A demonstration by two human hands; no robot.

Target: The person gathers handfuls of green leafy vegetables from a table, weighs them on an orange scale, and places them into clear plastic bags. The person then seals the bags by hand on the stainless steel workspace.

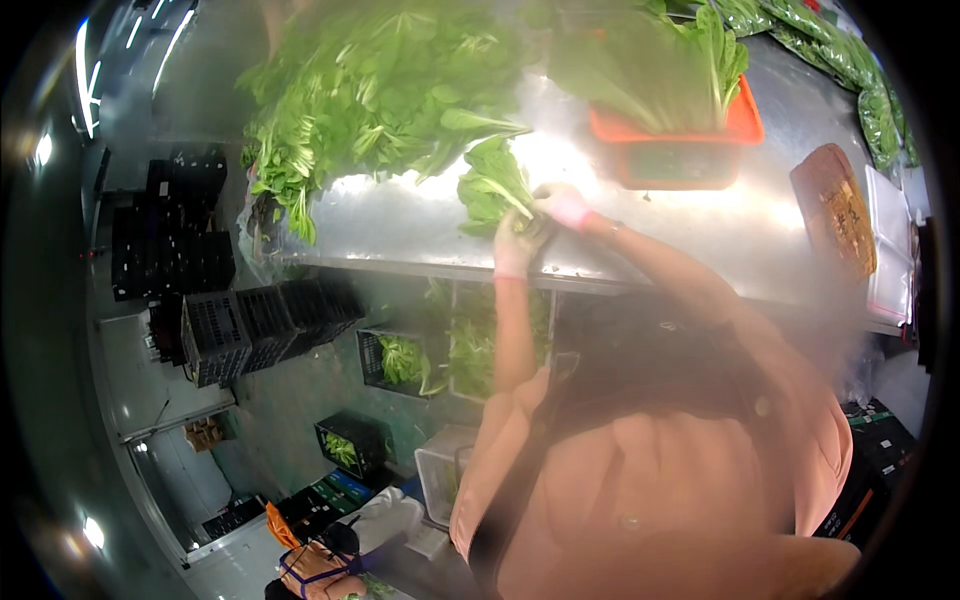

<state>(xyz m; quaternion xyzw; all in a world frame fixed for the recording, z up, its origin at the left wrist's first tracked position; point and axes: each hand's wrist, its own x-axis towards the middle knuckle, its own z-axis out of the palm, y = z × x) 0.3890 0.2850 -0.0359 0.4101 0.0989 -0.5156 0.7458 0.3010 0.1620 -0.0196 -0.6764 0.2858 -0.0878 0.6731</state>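
I'm standing in what looks like a vegetable packing room — loose leafy greens (380, 100) lie heaped on a long metal table (400, 225), and glossy plastic bags of greens (875, 110) sit along its far right side. Stacked black crates (215, 335) stand to the left, more crates (369, 360) on the floor (290, 390) hold greens — and strip lights (83, 80) glow overhead.

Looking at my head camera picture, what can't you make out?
All in the head view:
Left hand: finger placement on the held greens, blurred by haze.
Right hand: whether it pinches the stems, also blurred.
Leafy pile: upper leaves, smeared by haze.
Orange tub: its inside, hidden by the tall greens.
Bagged greens: part cut off by the top edge.
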